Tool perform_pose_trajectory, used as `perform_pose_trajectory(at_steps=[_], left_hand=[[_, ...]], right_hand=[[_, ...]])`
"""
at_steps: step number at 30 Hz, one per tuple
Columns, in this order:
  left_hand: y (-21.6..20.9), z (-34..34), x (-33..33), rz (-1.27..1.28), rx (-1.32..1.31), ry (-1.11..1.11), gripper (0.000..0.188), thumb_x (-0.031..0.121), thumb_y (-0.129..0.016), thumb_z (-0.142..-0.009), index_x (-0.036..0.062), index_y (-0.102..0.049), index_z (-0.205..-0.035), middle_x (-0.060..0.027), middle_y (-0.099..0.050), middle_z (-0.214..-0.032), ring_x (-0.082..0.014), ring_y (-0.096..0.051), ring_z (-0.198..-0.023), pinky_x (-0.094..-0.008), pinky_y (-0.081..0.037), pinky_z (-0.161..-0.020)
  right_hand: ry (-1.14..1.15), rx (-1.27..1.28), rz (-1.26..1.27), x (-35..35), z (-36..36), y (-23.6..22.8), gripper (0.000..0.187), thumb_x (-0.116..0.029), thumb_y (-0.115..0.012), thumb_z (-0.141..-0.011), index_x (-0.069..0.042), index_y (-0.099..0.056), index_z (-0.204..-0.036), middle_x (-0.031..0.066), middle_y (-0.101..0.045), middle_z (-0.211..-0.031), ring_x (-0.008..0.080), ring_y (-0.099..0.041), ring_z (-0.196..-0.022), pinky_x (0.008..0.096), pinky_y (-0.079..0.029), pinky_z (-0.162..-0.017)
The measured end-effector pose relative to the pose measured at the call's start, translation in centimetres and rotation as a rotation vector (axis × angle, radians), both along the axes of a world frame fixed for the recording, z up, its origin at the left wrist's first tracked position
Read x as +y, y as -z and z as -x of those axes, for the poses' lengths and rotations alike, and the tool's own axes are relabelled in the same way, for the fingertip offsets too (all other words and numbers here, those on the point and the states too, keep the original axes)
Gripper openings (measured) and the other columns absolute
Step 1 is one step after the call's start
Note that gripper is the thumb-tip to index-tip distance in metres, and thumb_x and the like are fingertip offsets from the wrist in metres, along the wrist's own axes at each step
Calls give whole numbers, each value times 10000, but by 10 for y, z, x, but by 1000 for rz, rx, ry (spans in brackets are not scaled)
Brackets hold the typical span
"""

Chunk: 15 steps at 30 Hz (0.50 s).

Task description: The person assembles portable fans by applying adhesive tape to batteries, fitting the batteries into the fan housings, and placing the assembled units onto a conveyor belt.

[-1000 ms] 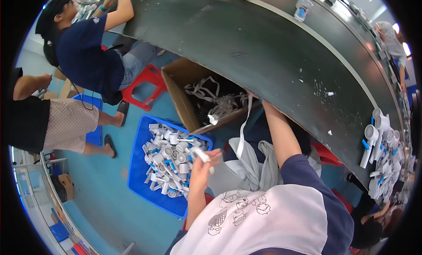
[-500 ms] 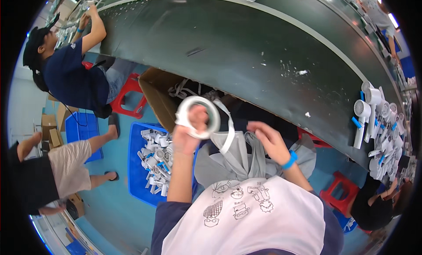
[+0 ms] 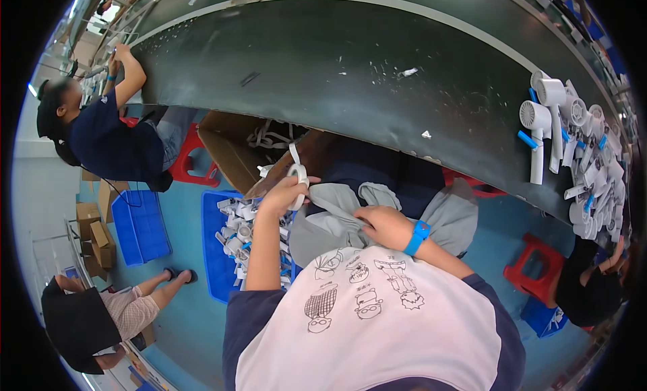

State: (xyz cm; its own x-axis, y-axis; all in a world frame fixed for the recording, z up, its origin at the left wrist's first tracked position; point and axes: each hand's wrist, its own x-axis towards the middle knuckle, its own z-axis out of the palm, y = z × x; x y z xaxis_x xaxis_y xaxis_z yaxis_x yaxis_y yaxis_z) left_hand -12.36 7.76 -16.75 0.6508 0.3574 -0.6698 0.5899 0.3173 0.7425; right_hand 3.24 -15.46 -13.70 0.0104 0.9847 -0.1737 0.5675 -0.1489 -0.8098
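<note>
My left hand (image 3: 278,197) holds a white tape roll (image 3: 300,173), turned nearly edge-on, by the near corner of an open cardboard box. A short loose white strip (image 3: 294,152) sticks up from the roll. Over my lap lies a bunched grey cloth (image 3: 450,219). My right hand (image 3: 385,226), with a blue band at its wrist, rests on the cloth with curled fingers that grip a fold of it. Part of those fingertips is hidden.
The dark worktable (image 3: 303,68) spans the far side, with white handheld fans (image 3: 537,116) piled at its right end. The cardboard box (image 3: 226,145) holds white strips. A blue bin (image 3: 214,256) of white parts stands left. Red stools (image 3: 534,266) and other people are around.
My left hand has lowered the tape roll and turned it edge-on beside the box. My right hand has come left and down onto the grey cloth. A person at the left has moved nearer the bottom.
</note>
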Motion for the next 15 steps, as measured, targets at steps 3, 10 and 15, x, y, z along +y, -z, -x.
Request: perform_pose_trajectory(at_steps=[3, 10, 15], left_hand=[[29, 9, -4, 384, -331, -267, 455, 44, -470, -760, -57, -546, -1197, -153, -571, -1217, -215, -578, -1067, -293, -468, -819], [-5, 19, 0, 157, -88, -35, 404, 49, -498, -771, -18, -585, -1159, -100, -581, -1211, -163, -579, -1015, -278, -464, -808], [43, -3, -26, -1, 4, -17, 404, 24, -489, -750, 43, -630, -1127, -4, -607, -1075, -80, -522, -826, -221, -425, -717]], right_hand=[[149, 190, -6, -9, -7, -24, 241, -59, -621, -735, -8, -581, -967, 126, -588, -758, 223, -581, -698, 327, -457, -639], [738, 371, -71, -60, -19, -28, 202, 1, -566, -732, 20, -542, -932, 40, -559, -737, 84, -516, -713, 238, -432, -645], [674, 386, 11, -61, -21, -25, 261, 8, -571, -768, 29, -553, -1027, 72, -599, -830, 109, -565, -788, 256, -458, -722]])
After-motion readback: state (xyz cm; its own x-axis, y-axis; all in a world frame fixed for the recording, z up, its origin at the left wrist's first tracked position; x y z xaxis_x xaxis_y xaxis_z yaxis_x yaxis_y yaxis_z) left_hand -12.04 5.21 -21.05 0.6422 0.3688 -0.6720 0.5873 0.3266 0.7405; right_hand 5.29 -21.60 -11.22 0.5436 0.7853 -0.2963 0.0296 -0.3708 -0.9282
